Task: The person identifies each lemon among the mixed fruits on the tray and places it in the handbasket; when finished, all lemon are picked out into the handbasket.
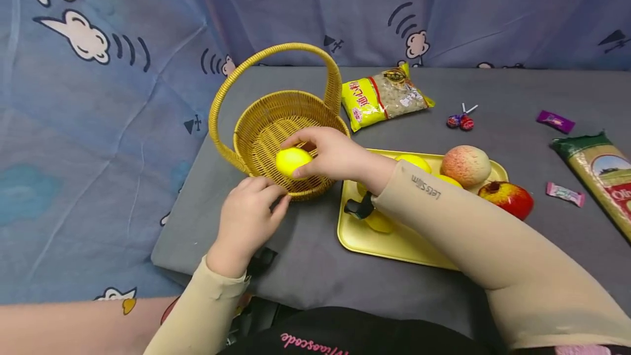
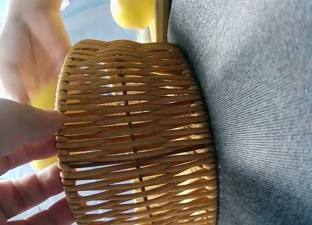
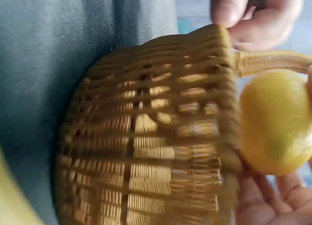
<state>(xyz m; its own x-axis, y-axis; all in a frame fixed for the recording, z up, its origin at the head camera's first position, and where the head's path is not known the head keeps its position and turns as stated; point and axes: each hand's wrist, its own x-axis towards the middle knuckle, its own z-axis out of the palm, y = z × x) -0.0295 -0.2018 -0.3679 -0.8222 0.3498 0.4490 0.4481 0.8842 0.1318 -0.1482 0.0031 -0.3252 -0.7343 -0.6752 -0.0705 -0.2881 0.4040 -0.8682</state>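
A yellow lemon [image 1: 293, 162] is gripped between the thumb and fingers of my right hand [image 1: 332, 152], over the mouth of a round wicker basket [image 1: 291, 100] with a tall arched handle. The right wrist view has the lemon [image 3: 275, 121] right at the basket's rim. My left hand [image 1: 248, 215] pinches the near rim; in the left wrist view its thumb [image 2: 29, 125] and fingers meet at the woven edge. Inside, the visible part of the basket shows bare weave. To the right, a yellow tray [image 1: 409, 248] bears more yellow fruit [image 1: 413, 162], a peach [image 1: 466, 166] and a red pomegranate [image 1: 508, 199], partly hidden by my right forearm.
Behind the tray lies a yellow-and-clear food packet [image 1: 386, 96]. Two lollipops [image 1: 460, 120], a purple candy [image 1: 555, 121], a pink candy [image 1: 564, 194] and a large green-topped bag [image 1: 598, 174] are on the right. A patterned cloth [image 1: 315, 10] hangs behind the grey table [image 1: 197, 229].
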